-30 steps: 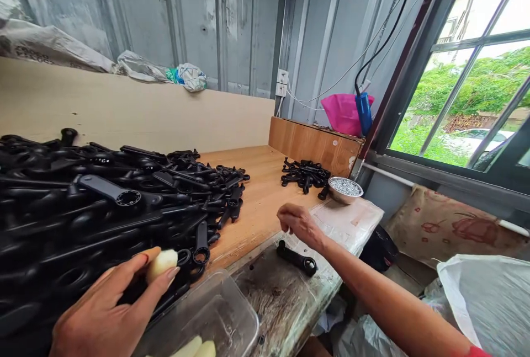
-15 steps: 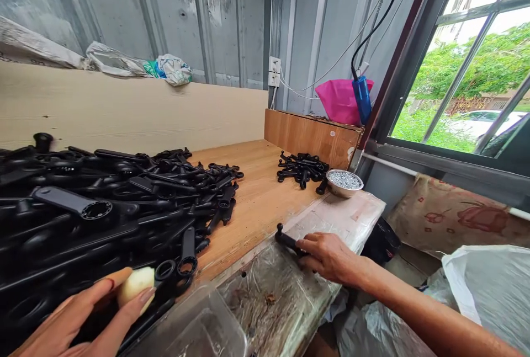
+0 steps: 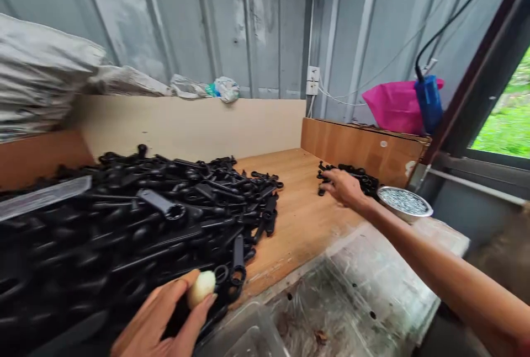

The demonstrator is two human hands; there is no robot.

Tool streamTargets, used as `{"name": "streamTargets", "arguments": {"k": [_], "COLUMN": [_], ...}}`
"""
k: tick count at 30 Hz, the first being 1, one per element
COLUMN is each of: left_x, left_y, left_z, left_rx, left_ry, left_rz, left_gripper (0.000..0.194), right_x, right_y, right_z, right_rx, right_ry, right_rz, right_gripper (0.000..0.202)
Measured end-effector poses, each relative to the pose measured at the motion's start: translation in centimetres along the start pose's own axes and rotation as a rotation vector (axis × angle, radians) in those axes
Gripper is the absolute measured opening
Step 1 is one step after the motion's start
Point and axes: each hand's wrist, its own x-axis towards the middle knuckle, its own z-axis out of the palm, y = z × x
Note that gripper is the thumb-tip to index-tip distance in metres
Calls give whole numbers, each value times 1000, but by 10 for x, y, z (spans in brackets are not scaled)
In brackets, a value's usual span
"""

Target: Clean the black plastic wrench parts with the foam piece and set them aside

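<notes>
My left hand is at the bottom, with thumb and fingers pinching a small pale yellow lump. It hovers at the near edge of a big heap of black lever-shaped parts on the wooden bench. My right hand is stretched far out to a small pile of the same black parts. Its fingers curl down onto a black part at that pile's left edge. Motion blur hides the grip's detail.
A metal bowl of small silvery pieces stands right of the small pile. A plastic-covered worktop lies in front, with a clear tub at its near left. Behind are a wooden box, a pink bag and a blue plug-like object.
My right hand took the black part off the plastic-covered worktop and reached forward to the small pile. The view swung left. My left hand kept the pale lump.
</notes>
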Motion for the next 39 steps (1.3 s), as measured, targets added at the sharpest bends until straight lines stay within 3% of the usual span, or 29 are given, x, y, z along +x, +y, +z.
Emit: {"name": "streamTargets", "arguments": {"k": [4, 7, 13, 20, 22, 25, 30, 36, 39], "left_x": [17, 17, 16, 15, 14, 14, 19, 18, 16], "left_y": [22, 26, 20, 22, 22, 22, 21, 18, 16], "left_z": [-5, -1, -3, -2, -2, -1, -1, 2, 4], "left_rx": [18, -1, 28, 36, 37, 47, 74, 68, 67], "left_ry": [9, 45, 136, 161, 162, 188, 223, 211, 175], "left_rz": [54, 94, 102, 77, 81, 106, 166, 190, 190], "left_gripper": [21, 19, 16, 19, 19, 20, 24, 26, 30], "right_x": [-33, -49, -64, -86, -86, -83, -87, -134, -156], "right_y": [-59, -98, -159, -202, -203, -190, -136, -62, -45], "right_z": [30, 44, 32, 30, 32, 31, 16, 2, 4], "right_rx": [107, 134, 133, 132, 169, 214, 340, 1000, 949], "right_ry": [-159, -236, -283, -324, -340, -326, -296, -501, -536], "right_rz": [-243, -340, -408, -345, -332, -275, -144, 257, 351], "right_gripper": [19, 16, 12, 44, 50, 38, 33, 45, 46]}}
